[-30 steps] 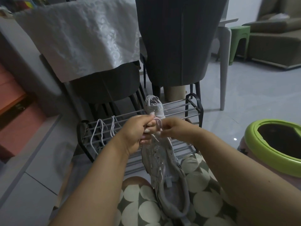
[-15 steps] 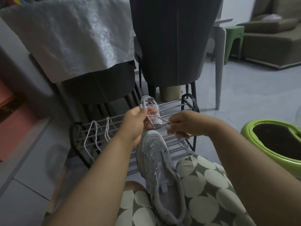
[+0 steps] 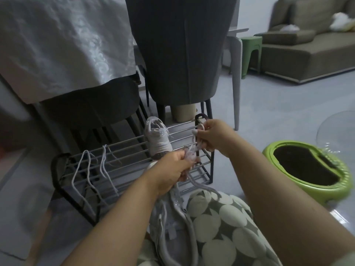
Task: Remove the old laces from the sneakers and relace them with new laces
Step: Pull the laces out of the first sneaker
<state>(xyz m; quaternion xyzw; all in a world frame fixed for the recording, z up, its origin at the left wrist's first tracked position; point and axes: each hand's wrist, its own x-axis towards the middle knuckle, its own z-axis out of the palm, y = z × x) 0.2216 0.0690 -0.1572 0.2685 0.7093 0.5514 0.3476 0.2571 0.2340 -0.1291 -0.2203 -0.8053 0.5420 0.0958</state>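
A pale grey sneaker (image 3: 172,223) lies on my lap, toe pointing away. My left hand (image 3: 169,171) grips its front part together with a bunch of lace. My right hand (image 3: 213,137) is raised to the right and pinches the white lace (image 3: 194,150), which runs taut from the shoe up to its fingers. A second white sneaker (image 3: 157,138) stands on the metal shoe rack (image 3: 123,162). Two loose white laces (image 3: 92,169) hang over the rack's left bars.
A dark chair (image 3: 180,50) and a table with a white cloth (image 3: 63,45) stand behind the rack. A green-rimmed bin (image 3: 307,166) sits on the floor at right. A green stool (image 3: 249,52) and sofa (image 3: 307,45) are farther back.
My right hand has drawn the lace out to the right and upward, away from the left hand. The left hand has stayed on the shoe's front.
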